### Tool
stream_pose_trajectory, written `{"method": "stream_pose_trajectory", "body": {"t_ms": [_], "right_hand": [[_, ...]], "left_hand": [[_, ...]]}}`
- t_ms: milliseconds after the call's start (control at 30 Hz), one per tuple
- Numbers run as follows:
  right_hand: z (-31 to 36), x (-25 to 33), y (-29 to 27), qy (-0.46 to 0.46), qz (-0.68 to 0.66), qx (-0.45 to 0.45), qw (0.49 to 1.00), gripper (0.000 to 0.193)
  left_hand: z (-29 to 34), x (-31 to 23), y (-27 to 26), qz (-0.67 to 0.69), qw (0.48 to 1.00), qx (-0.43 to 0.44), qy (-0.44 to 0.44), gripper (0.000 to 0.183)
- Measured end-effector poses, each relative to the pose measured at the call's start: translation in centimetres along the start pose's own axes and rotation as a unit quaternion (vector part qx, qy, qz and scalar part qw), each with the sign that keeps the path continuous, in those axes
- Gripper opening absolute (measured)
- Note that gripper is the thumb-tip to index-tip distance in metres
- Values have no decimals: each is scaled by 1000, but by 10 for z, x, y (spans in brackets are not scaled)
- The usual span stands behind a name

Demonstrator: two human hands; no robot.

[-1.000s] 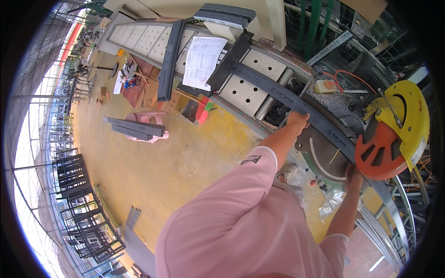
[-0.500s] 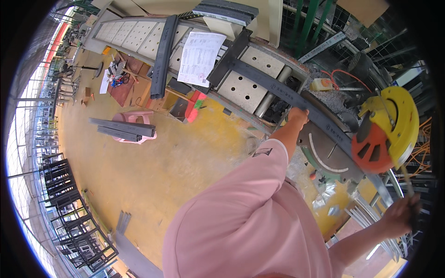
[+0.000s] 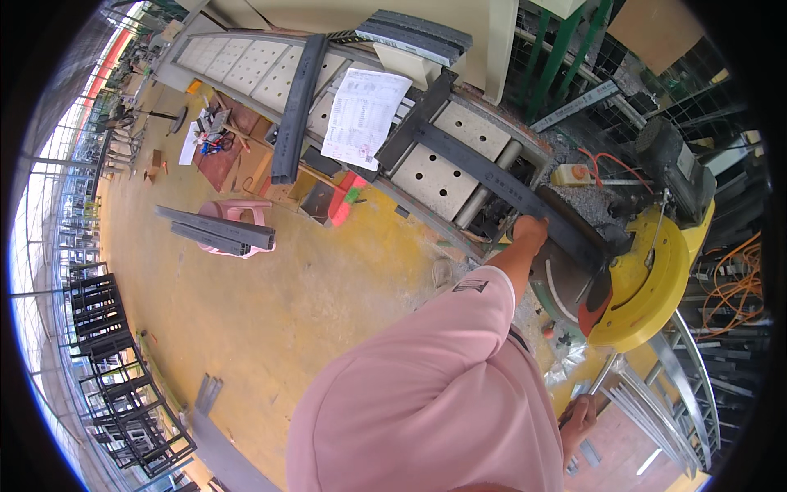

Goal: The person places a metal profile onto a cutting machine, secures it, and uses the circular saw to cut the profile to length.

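A long dark grey profile bar (image 3: 484, 170) lies along the perforated bench top and under the cut-off saw (image 3: 643, 291). My left hand (image 3: 530, 234) is closed on the bar's near edge, just left of the saw; some fingers are hidden. The saw has a yellow guard and an orange-red lower cover, and its head is down over the bar. At the lower right my right hand (image 3: 580, 412) is wrapped round the end of the saw handle (image 3: 605, 373). The cutting edge itself is hidden behind the guard.
A printed paper sheet (image 3: 365, 119) lies on the bench, beside another dark bar (image 3: 297, 111). Dark bars also rest on a pink stool (image 3: 258, 215). Metal strips (image 3: 652, 410) stand at the lower right. Orange cable (image 3: 730, 279) hangs behind the saw. Black frames (image 3: 131, 394) stand at far left.
The saw head has swung down and inward over the bar, my right hand moving down and left with the handle. My left hand stays on the bar. The view has shifted slightly.
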State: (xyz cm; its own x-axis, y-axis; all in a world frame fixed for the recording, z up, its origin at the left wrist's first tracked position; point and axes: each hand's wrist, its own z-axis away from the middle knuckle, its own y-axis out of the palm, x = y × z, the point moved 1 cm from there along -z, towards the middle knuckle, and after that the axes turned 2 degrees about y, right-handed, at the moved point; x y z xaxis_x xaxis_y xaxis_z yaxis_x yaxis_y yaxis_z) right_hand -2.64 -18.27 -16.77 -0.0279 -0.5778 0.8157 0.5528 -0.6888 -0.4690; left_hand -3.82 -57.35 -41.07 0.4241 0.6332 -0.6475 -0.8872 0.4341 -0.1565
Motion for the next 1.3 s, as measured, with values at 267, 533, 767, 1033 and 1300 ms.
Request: {"method": "stream_pose_trajectory", "body": {"t_ms": [267, 533, 767, 1033, 1300], "right_hand": [[-12, -60, 45, -180, 41, -2, 983, 27], [11, 50, -54, -265, -41, 93, 959, 24], [-62, 159, -127, -367, -183, 22, 912, 40], [-119, 190, -123, -442, -201, -10, 874, 65], [-228, -37, -64, 24, -384, -226, 895, 34]], "left_hand": [[27, -19, -5, -146, 986, -50, 64, 50], [-12, 5, 8, -77, 997, 2, 10, 42], [25, 10, 15, 269, 962, 50, 22, 26], [111, 30, -48, 291, 927, 70, 228, 22], [176, 14, -194, 262, 909, -127, 297, 21]]}}
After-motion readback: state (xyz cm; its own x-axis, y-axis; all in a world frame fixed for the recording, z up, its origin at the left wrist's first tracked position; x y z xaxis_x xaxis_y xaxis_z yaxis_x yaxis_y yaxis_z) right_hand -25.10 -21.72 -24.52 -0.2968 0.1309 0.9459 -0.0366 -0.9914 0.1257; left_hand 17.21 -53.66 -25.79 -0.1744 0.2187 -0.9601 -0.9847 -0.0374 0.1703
